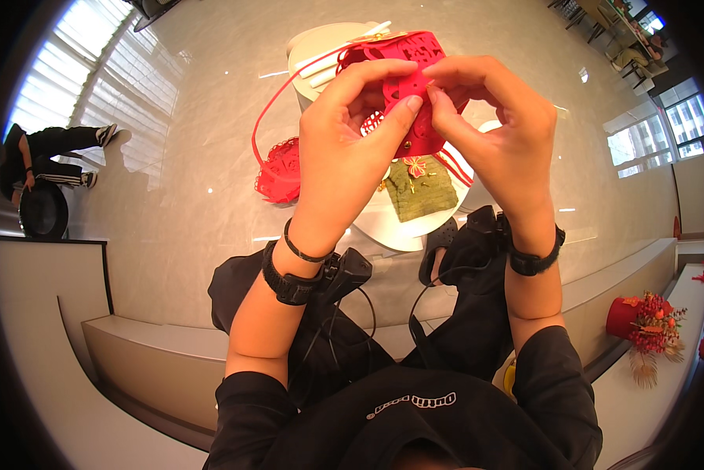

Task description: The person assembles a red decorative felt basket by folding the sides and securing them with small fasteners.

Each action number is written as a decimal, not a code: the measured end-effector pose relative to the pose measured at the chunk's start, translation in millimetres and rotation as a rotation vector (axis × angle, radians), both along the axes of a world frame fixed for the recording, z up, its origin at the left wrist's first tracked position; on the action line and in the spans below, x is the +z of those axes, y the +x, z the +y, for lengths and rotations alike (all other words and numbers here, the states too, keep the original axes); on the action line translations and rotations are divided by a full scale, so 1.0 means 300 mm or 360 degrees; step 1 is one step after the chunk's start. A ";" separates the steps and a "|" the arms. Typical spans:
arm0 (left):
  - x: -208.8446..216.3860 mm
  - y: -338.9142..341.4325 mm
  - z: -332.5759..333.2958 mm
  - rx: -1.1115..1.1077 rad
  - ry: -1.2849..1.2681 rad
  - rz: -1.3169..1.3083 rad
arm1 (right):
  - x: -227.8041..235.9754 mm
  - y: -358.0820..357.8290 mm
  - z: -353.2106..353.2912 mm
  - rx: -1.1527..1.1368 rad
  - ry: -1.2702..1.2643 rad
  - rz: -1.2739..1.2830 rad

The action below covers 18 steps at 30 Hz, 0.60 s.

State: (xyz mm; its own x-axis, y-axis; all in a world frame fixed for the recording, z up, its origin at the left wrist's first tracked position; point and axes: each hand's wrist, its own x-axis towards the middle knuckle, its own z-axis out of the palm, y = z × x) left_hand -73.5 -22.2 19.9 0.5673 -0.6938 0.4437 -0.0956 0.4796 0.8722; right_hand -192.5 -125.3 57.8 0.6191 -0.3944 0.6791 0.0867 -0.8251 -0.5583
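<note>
Up in front of me, both hands hold a red cut-out felt piece (pixel 420 48) with openwork patterns and small gold-coloured studs. My left hand (pixel 350 117) pinches its left side between thumb and fingers. On the other side, the thumb and fingertips of my right hand (pixel 499 110) close on the felt near its middle. A thin red cord (pixel 256 129) loops out to the left from the piece. Below it on the white round table (pixel 395 235) lie a green cloth-like square (pixel 422 193) and a red flower ornament (pixel 416 166).
Another red openwork piece (pixel 280 174) sits at the table's left. Behind stands a second round surface (pixel 305 43) bearing white rolls. A person (pixel 50 160) with a black round object (pixel 43 210) is at far left. Red flowers (pixel 656 323) in a red pot stand on the right ledge.
</note>
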 end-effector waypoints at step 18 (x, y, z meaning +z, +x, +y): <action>0.018 0.008 0.016 0.0018 0.0005 -0.0025 | 0.011 -0.001 -0.026 0.0012 -0.0152 -0.0121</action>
State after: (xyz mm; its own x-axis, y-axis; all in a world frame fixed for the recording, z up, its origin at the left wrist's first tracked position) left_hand -71.2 -17.4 25.3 0.5679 -0.6889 0.4505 -0.1149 0.4755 0.8722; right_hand -192.8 -133.0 61.0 0.5671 -0.3211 0.7585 0.1324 -0.8734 -0.4687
